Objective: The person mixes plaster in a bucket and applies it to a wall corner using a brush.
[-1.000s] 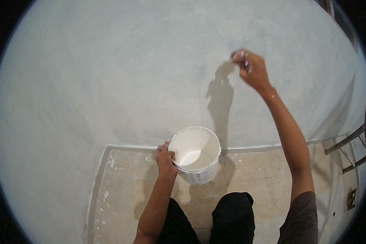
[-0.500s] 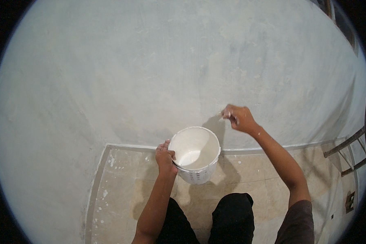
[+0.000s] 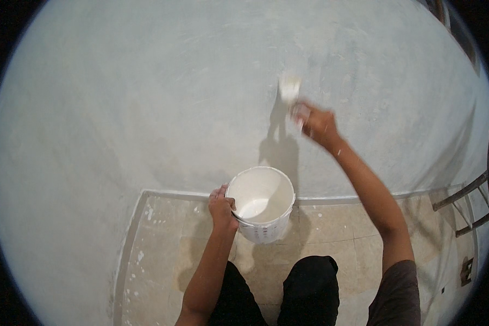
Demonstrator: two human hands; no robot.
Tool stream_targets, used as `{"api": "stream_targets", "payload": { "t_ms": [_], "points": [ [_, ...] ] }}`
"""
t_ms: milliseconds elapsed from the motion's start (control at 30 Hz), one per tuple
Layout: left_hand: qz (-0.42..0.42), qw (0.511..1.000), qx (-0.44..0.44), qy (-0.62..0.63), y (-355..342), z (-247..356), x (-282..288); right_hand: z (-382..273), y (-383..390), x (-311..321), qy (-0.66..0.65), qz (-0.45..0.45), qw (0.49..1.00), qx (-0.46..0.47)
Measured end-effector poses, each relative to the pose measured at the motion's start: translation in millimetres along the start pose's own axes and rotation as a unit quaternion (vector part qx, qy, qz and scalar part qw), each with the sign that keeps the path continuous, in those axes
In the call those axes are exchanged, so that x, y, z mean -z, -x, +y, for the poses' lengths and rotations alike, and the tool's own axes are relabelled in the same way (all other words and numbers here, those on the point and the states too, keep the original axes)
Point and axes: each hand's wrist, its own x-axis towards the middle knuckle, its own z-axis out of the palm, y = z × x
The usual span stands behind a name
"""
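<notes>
My left hand [image 3: 221,209] grips the left rim of a white plastic bucket [image 3: 261,231], which has white paint low inside. Higher up on the right, my right hand [image 3: 315,122] is closed on a paintbrush [image 3: 289,89], blurred by motion, with pale bristles pointing up. The brush is at the pale grey-blue wall [image 3: 163,98]; I cannot tell exactly whether it touches. My hand's shadow falls on the wall below it. My dark-trousered knees are at the bottom of the view, below the bucket.
A tiled floor [image 3: 163,244] with white paint spatters meets the wall along a skirting, which turns a corner at the left. At the far right stands a metal frame [image 3: 459,193] with a dark piece beside it. A small dark square object [image 3: 466,271] lies at the lower right.
My right hand dropped toward the bucket half a second ago and has since risen up and left, the brush now showing above it. My left hand and the bucket have barely moved.
</notes>
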Motion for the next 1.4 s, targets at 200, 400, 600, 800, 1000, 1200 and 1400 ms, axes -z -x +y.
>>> {"api": "stream_targets", "payload": {
  "t_ms": [200, 400, 600, 800, 1000, 1200, 1400],
  "points": [
    [-0.002, 1.0, 0.003, -0.008, 7, 3, -7, -59, 48, -17, -0.288, -0.185, 0.932, -0.117],
    [0.006, 1.0, -0.007, -0.002, -3, -3, 1, -10, -65, -1, -0.219, 0.033, 0.968, -0.113],
    [0.007, 1.0, -0.015, 0.005, -2, -2, 1, -13, -90, 27, -0.041, 0.181, 0.983, -0.008],
    [0.002, 1.0, -0.009, -0.026, 2, 1, -2, -61, 32, -27, -0.088, -0.093, 0.992, 0.015],
    [0.005, 1.0, -0.01, -0.018, 5, 3, -8, -45, 7, -38, -0.255, -0.067, 0.957, -0.122],
    [0.007, 1.0, -0.012, -0.023, 1, 0, -1, -3, -121, 33, -0.157, 0.111, 0.977, -0.091],
    [0.005, 0.999, -0.023, -0.026, 8, 2, -6, 0, -66, -3, -0.02, 0.162, 0.985, 0.048]
  ]
}}
